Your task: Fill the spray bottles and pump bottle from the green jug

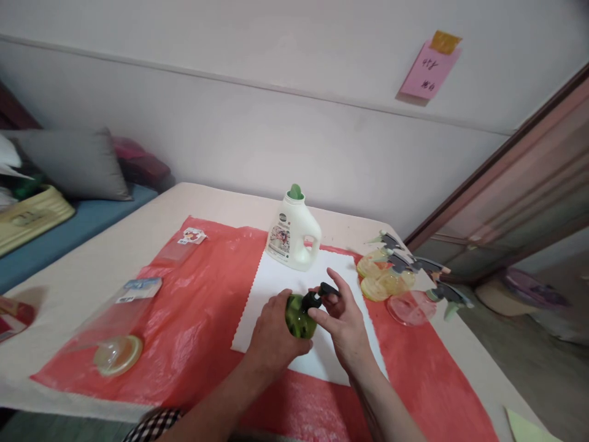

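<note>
A green pump bottle [299, 318] with a black pump head [313, 299] is in front of me, over a white sheet [326, 362]. My left hand [275, 328] wraps round the bottle's left side. On the other side, my right hand [339, 316] has its thumb and fingers closed about the black pump at the bottle's neck. Behind the bottle stands a large white jug [293, 230] with a handle and a picture label. A green piece [295, 191] sticks out of its uncapped mouth. My palms hide the bottle's lower sides.
Several spray bottles [396, 279], yellow and pink, stand at the right. Left on the red plastic sheet [207, 307] lie clear plastic packaging [133, 301] and a pale round lid-like piece [118, 355]. A pink note [427, 70] is taped to the wall.
</note>
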Tool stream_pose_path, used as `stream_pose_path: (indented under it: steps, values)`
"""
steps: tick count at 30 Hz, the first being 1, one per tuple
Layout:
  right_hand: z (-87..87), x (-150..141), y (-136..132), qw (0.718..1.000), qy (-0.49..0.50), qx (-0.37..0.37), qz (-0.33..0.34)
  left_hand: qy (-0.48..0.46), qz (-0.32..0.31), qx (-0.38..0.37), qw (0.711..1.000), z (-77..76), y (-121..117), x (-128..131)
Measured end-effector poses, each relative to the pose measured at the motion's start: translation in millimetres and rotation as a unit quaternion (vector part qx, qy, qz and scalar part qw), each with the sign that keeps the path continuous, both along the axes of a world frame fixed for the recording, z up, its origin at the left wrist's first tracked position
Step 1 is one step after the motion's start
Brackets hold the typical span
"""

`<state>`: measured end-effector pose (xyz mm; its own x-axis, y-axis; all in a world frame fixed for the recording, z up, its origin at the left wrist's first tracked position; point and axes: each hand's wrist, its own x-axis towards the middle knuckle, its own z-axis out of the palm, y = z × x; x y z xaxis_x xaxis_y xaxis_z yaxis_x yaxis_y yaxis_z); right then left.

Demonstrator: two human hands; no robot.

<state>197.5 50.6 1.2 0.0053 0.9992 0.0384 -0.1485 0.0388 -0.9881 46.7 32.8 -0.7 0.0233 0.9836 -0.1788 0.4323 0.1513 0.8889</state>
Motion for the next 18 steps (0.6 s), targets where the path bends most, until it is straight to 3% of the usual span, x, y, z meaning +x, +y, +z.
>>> stream_pose_path:
  steps: [3, 9, 14, 18]
  values:
    - [-2.2, -0.8, 0.7, 1.0, -0.016, 0.013, -0.021, -0.001, -0.005, 0.002, 1.0, -0.4, -0.8, 1.0]
    - [-0.8, 1.0, -2.2, 0.998, 0.033, -0.002, 0.044, -0.01, -0.007, -0.009, 1.0, -0.5, -1.8, 0.2]
    - [-0.4, 0.3, 0.5, 0.999, -0.03, 0.029, -0.012, -0.004, -0.017, 0.003, 1.0, -1.6, -1.7, 0.4]
    - [-0.5, 4.9, -0.1, 0.998, 0.011, 0.026, 0.054, -0.012, -0.013, -0.016, 1.0, 2.5, -1.3, 0.2]
